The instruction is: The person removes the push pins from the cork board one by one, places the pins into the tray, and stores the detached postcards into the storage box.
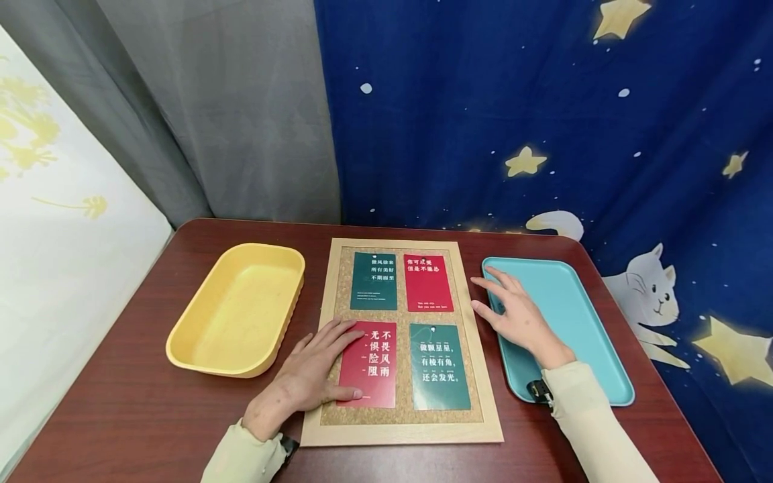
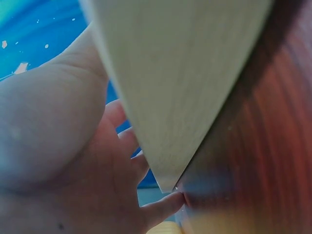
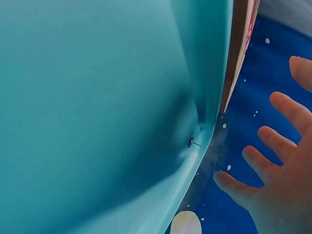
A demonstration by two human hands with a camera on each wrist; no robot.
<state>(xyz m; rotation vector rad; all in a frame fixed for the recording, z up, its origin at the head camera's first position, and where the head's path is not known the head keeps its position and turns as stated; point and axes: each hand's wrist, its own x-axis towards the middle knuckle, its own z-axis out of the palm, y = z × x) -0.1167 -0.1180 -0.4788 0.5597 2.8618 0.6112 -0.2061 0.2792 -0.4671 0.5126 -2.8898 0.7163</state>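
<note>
My left hand lies with spread fingers across the left edge of a wood-framed cork board, its fingertips and thumb on the lower-left red card. In the left wrist view, the frame's pale side blocks the card from sight. Beside it on the board is a lower green card; above them are an upper green card and an upper red card. Fingers spread and holding nothing, my right hand hovers over the left side of a turquoise tray. A dark pushpin lies in the tray's corner.
Left of the board stands a deep yellow plastic basin. Everything rests on a dark reddish-brown table. Behind its far edge hang a grey curtain and a blue starry curtain.
</note>
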